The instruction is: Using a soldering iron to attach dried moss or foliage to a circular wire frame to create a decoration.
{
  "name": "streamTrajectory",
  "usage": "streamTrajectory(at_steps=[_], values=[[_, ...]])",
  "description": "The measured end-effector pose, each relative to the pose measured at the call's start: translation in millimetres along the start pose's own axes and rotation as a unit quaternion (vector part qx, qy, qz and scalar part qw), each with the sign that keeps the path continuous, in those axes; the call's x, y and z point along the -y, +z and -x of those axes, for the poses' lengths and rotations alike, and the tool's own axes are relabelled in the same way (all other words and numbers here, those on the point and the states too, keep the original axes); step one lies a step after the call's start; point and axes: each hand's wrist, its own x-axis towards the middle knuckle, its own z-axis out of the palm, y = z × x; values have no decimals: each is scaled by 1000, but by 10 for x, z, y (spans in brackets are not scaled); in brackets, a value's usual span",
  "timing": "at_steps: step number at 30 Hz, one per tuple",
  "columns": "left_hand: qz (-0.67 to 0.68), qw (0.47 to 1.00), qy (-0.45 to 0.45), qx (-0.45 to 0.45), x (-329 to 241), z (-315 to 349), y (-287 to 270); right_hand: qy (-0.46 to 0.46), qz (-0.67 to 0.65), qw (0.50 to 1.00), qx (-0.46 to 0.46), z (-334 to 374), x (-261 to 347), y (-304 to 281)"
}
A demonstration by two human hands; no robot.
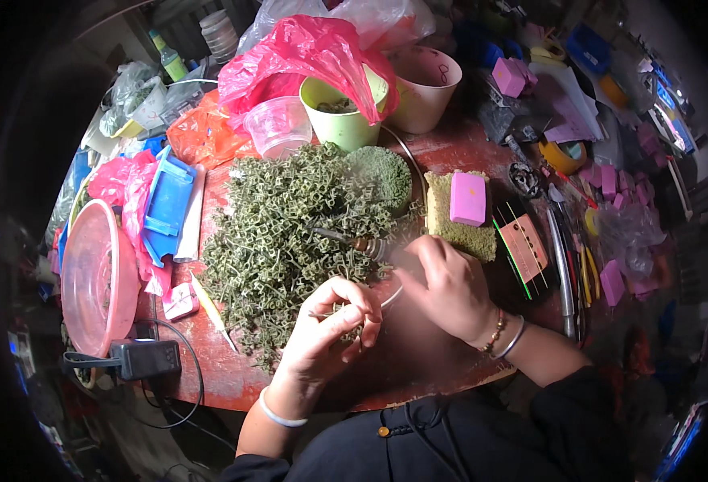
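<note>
A broad heap of small, angular green pieces (278,233) covers the middle of the red table. My left hand (334,325) is at the heap's near edge, its fingers curled together over what looks like a small green piece, mostly hidden. My right hand (450,285), partly smeared, is closed around the pale, blurred handle of a tool like a soldering iron (362,245). The tool has a brass-coloured collar and a dark, slim tip pointing left over the heap. Behind the tool sits a rounded green clump (382,178). A pink block (468,198) rests on a yellow-green sponge (442,229) beyond my right hand.
Behind the heap are a light-green pot (342,128), a white pot (425,84) and a pink plastic bag (306,52). Leftward lie a blue tray (169,193), a pink basin (97,277) and a black power bank (147,360). Pliers-like tools and pink blocks crowd the right.
</note>
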Motion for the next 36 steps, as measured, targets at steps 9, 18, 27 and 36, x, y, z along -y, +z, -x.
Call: streamTrajectory(at_steps=[9, 18, 27, 36], values=[[-84, 987, -41, -128, -41, 0, 109, 82, -131, 987, -48, 10, 35, -181], [-194, 966, -92, -143, -21, -22, 182, 197, -388, 900, 33, 66, 200, -381], [-230, 963, -109, -82, -28, -3, 142, 179, -365, 914, 23, 58, 279, -379], [-205, 967, -101, -115, -29, 17, 142, 174, -336, 926, -9, 97, 243, -260]])
